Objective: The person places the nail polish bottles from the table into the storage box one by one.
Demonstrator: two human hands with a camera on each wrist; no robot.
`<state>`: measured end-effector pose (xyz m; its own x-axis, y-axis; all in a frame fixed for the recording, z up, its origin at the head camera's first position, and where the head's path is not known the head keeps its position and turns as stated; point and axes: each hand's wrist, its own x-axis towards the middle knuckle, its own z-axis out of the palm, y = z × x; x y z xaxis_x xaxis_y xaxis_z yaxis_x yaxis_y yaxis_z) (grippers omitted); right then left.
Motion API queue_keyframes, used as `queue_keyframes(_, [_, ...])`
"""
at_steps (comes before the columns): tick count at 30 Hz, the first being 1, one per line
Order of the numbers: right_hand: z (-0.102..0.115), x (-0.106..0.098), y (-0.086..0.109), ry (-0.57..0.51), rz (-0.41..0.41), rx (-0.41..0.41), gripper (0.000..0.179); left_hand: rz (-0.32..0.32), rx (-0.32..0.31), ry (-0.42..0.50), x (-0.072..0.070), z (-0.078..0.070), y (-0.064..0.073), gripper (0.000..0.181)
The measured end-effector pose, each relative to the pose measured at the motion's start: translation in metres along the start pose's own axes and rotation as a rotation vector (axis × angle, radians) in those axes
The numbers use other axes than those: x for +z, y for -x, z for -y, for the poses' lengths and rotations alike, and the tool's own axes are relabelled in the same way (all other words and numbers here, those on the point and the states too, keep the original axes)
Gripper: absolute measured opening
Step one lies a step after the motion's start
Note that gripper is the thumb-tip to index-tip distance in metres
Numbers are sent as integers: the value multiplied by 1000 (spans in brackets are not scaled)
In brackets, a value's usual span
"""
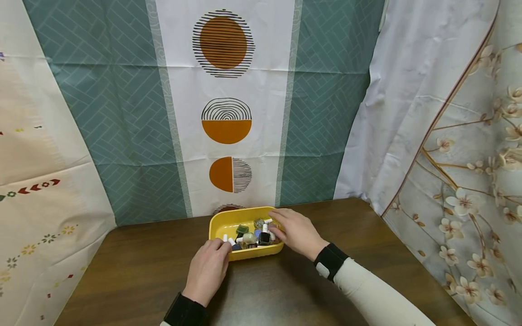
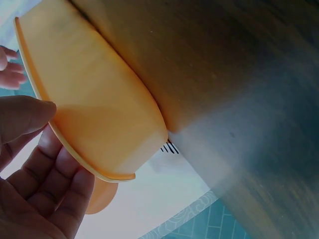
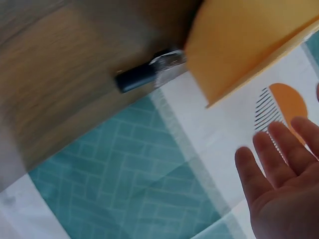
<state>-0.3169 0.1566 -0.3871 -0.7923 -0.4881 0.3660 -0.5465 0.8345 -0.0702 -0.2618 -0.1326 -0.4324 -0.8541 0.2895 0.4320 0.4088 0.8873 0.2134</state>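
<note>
A yellow plastic tray (image 1: 240,214) stands on the table by the back wall. Inside it lie several nail polish bottles (image 1: 264,238), with white and dark caps, in a loose heap. At its near left corner my left hand (image 1: 208,264) grips the rim. In the left wrist view the thumb (image 2: 30,117) lies on the rim, with the other fingers curled by it. My right hand (image 1: 299,232) reaches over the right end of the tray. In the right wrist view its fingers (image 3: 284,149) are extended, apart from the tray wall, with nothing held.
A small bottle with a long black cap (image 3: 137,77) lies on the brown table (image 1: 134,267) against the tray's outer side in the right wrist view. Behind the table hangs a cloth with teal panels (image 1: 326,113). Floral fabric (image 1: 461,226) borders the right side.
</note>
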Motion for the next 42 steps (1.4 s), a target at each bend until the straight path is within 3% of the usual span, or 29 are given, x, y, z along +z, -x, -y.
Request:
queue_keyframes(7, [-22,-2,15,11,-21,-7,68,7,-4,-6,0,-1,-1,28])
queue_keyframes(18, [-50,3,29,34,-14,68,71,19,-10,4,-1,-2,0,27])
queue_keyframes(26, [-61,15,27,37,-1,102,71,30,-17,6,-1,-2,0,27])
queue_keyframes(42, [-66,43,16,12,126,148,71,41,-32,5,-2,-3,-1,26])
